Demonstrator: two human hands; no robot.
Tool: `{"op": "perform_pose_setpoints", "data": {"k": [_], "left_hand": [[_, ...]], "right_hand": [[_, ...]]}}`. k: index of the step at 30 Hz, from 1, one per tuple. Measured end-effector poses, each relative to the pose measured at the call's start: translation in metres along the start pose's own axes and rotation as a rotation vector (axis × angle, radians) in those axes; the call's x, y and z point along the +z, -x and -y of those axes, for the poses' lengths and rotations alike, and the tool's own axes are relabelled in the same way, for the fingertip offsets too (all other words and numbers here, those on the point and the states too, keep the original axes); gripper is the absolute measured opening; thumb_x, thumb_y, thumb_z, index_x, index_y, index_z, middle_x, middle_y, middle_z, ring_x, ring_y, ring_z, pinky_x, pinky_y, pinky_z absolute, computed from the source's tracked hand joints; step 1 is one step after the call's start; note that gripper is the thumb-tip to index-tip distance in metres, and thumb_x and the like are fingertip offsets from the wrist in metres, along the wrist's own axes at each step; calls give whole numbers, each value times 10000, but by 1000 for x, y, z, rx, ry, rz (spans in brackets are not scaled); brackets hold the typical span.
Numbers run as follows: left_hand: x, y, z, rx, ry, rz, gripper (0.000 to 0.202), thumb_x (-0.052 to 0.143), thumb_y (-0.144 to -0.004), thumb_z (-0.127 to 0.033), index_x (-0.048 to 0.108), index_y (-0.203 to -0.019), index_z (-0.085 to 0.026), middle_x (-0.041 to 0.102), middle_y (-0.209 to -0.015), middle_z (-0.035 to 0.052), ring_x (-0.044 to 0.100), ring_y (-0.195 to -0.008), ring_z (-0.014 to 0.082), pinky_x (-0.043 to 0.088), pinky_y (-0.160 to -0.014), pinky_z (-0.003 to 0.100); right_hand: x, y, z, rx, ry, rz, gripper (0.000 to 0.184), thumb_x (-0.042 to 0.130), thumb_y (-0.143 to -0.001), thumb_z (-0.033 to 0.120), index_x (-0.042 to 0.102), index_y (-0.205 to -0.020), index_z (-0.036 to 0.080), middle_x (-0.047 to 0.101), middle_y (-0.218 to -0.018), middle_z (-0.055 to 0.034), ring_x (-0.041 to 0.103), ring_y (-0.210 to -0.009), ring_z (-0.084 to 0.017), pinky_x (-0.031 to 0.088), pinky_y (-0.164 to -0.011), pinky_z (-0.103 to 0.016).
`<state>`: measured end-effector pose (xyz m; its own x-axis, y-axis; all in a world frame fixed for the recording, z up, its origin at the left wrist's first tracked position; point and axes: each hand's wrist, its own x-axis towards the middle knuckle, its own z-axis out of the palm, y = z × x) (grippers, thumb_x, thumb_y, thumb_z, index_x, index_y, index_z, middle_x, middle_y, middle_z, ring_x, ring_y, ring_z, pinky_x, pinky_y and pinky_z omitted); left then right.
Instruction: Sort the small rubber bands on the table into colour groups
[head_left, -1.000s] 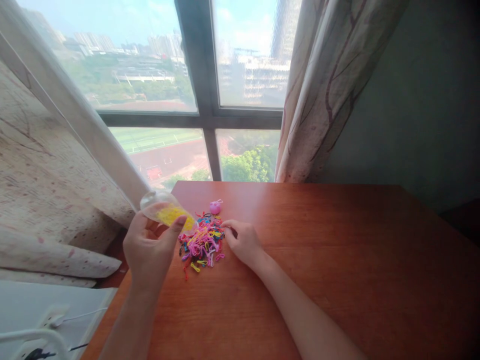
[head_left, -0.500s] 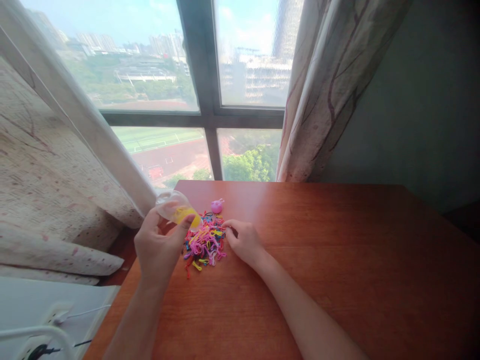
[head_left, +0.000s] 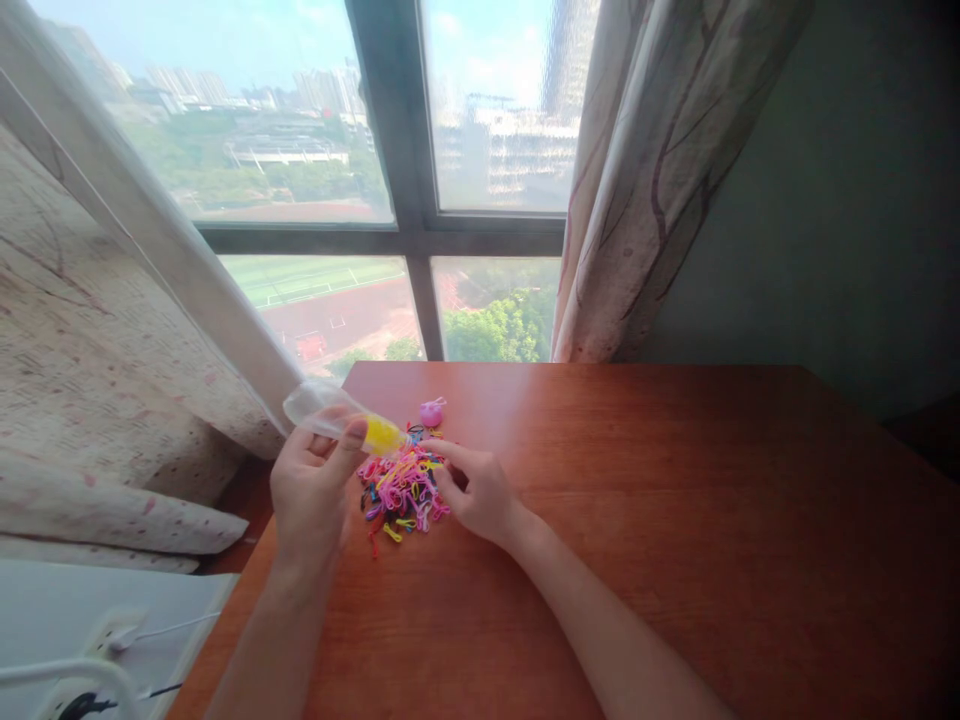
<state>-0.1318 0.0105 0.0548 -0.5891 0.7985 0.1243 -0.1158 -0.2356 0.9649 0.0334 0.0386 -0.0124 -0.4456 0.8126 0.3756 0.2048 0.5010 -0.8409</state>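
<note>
My left hand (head_left: 316,470) grips a clear plastic bottle (head_left: 311,402) tilted down to the right, its lower end over a heap of small hair ties (head_left: 401,490). Bright yellow contents (head_left: 382,435) sit in that lower end; I cannot make out single pieces. The hair ties are pink, red, yellow, blue and dark. Over the right side of the heap reaches my right hand (head_left: 480,490), index finger stretched toward the bottle's lower end and thumb apart from it. I see nothing between these fingers. Just behind the heap lies a round pink-purple object (head_left: 432,413) with a light tie on top.
All this is on the left part of a reddish-brown wooden table (head_left: 660,520). Beyond its far edge is a window (head_left: 491,235), with curtains (head_left: 600,250) on either side. Sockets with cables (head_left: 124,640) are at the lower left.
The bottle has swung to a longer sideways slant, its upper end shifting left. My right hand has moved slightly left, its index finger stretching toward the bottle's lower end.
</note>
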Motion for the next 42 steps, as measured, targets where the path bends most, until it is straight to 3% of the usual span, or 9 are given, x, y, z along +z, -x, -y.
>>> {"op": "perform_pose_setpoints", "data": {"k": [5,9,13,18,22,25,33,39,42], "left_hand": [[6,1,1,-271,233,83,476,896,-591,-404,651,-911,-151,715,-818,3,703,-721,141,580,-626,202],[10,9,6,-331,175,200,441,869,-643,-422,657,-896,-129,727,-811,38,715,-749,179,583,-637,233],[11,14,11,-299,91,311,397,853,-683,-379,664,-928,-130,738,-875,58,716,-768,178,574,-682,247],[7,11,13,-179,93,262,375,835,-707,-371,647,-944,-150,731,-837,35,712,-710,166,559,-641,242],[6,7,12,-112,92,200,436,872,-647,-349,652,-971,-157,731,-834,29,721,-756,192,575,-689,272],[10,8,11,-133,99,183,446,875,-638,-354,654,-968,-151,731,-815,32,726,-742,215,589,-682,313],[11,4,4,-130,142,30,416,889,-608,-358,659,-879,-141,722,-803,19,720,-789,203,598,-735,325],[3,-2,2,-63,100,-2,439,878,-625,-369,687,-961,-160,717,-817,8,716,-776,192,600,-750,323],[1,-2,6,83,-13,0,498,874,-633,-318,681,-1071,-177,736,-886,17,718,-808,188,595,-773,306]], "right_hand": [[11,6,16,-115,-45,114,626,518,-880,193,375,-1489,217,540,-633,73,441,-496,-93,366,-544,-201],[16,5,17,-25,-40,169,690,567,-833,157,345,-1483,224,562,-664,65,466,-513,-102,355,-526,-202],[15,1,21,129,-320,215,736,588,-831,150,300,-1501,246,440,-566,106,403,-459,-87,294,-465,-184],[8,-1,38,384,-993,355,728,625,-867,315,250,-1489,260,435,-515,129,332,-401,-67,253,-406,-153],[3,-4,39,482,-1169,373,686,673,-828,344,337,-1419,253,422,-496,135,286,-393,-56,191,-378,-138],[7,-6,29,434,-1019,332,584,616,-856,331,386,-1379,211,470,-481,121,327,-362,-66,225,-369,-154],[15,0,7,75,-163,176,574,517,-856,144,440,-1423,197,465,-551,102,377,-449,-78,295,-479,-187],[11,0,3,61,-109,133,499,513,-854,157,518,-1353,169,497,-582,89,412,-476,-83,323,-513,-187],[10,-2,2,89,-56,51,415,507,-845,155,604,-1248,173,487,-569,80,427,-484,-88,329,-521,-189]]}}
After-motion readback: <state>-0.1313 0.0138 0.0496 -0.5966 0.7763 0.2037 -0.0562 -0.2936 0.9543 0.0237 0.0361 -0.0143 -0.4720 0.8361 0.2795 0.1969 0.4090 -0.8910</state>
